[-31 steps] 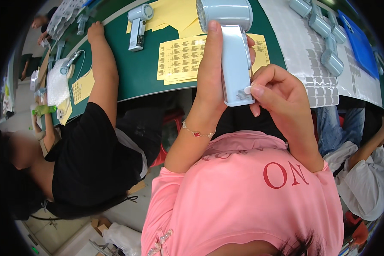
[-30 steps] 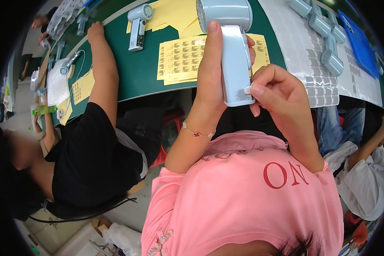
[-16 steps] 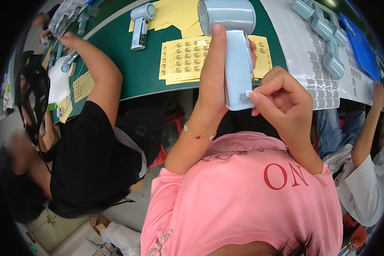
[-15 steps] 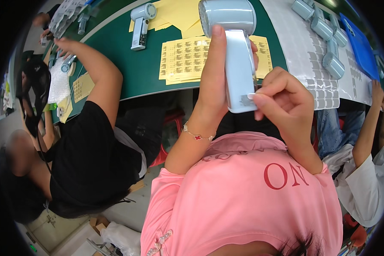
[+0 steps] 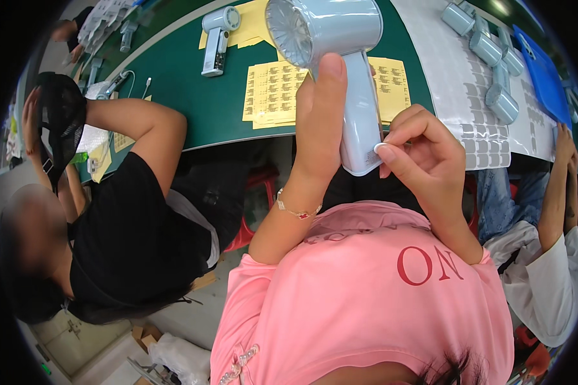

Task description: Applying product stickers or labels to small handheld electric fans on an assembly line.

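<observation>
A light blue handheld fan [image 5: 361,112] is held up before me by its handle, its round head [image 5: 324,31] turned toward the upper left. Around the handle wraps my left hand [image 5: 324,112], with the thumb lying along it below the head. My right hand [image 5: 424,144] is closed in a pinch at the handle's lower right edge, beside a small greyish label near the bottom end. Whether anything sits between those fingertips is hidden. Behind the fan, yellow sticker sheets [image 5: 270,96] lie on the green table [image 5: 218,115].
Another light blue fan [image 5: 218,42] lies at the back left. To the right, several fans [image 5: 488,48] rest on white sticker sheets [image 5: 443,70] near a blue tray [image 5: 542,74]. A co-worker in black [image 5: 128,237] sits at my left, holding a black cap [image 5: 61,112]; another person [image 5: 546,276] sits at right.
My left hand has turned the fan, so its head's front grille now shows toward the left. My right hand stays at the handle's lower edge. The left co-worker's hand has moved to the cap.
</observation>
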Available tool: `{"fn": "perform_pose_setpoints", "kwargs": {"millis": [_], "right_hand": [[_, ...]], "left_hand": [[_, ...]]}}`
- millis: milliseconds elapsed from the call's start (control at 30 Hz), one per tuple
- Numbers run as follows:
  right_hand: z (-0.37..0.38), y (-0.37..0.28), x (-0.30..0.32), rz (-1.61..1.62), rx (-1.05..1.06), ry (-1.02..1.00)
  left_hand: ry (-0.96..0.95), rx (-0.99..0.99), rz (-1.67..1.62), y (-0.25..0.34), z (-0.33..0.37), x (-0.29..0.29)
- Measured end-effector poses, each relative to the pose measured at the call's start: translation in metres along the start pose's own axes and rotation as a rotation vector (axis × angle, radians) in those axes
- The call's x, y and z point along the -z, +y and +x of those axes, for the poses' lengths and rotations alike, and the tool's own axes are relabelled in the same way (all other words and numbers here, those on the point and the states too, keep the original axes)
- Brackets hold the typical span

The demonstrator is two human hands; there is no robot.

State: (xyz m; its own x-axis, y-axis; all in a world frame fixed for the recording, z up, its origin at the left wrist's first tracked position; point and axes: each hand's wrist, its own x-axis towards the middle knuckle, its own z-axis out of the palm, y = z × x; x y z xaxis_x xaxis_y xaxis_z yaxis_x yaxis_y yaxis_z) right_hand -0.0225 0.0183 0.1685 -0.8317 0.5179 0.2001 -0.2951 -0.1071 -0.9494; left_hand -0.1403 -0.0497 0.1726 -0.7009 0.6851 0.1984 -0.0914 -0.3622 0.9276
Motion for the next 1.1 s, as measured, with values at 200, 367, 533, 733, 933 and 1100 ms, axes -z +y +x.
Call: {"fn": "perform_pose_setpoints", "kwargs": {"millis": [200, 367, 533, 733, 933, 1100], "right_hand": [[-0.008, 0.007, 0.002, -0.354, 0.483, 0.086], [-0.005, 0.004, -0.002, -0.346, 0.417, 0.076], [-0.005, 0.004, -0.002, 0.067, 0.11, 0.043], [-0.001, 0.002, 0.002, 0.039, 0.005, 0.004], [0.0, 0.001, 0.001, -0.034, 0.094, -0.083], [0.002, -0.004, -0.001, -0.17, 0.053, -0.099]], "left_hand": [[0.114, 0.022, -0.259, 0.003, -0.002, -0.012], [0.043, -0.002, -0.216, 0.002, -0.002, -0.005], [0.065, -0.053, -0.071, 0.003, -0.004, -0.002], [0.132, -0.067, -0.045, 0.001, -0.005, -0.006], [-0.076, -0.031, -0.125, 0.003, -0.004, 0.002], [-0.051, 0.04, -0.242, -0.001, -0.007, 0.005]]}}
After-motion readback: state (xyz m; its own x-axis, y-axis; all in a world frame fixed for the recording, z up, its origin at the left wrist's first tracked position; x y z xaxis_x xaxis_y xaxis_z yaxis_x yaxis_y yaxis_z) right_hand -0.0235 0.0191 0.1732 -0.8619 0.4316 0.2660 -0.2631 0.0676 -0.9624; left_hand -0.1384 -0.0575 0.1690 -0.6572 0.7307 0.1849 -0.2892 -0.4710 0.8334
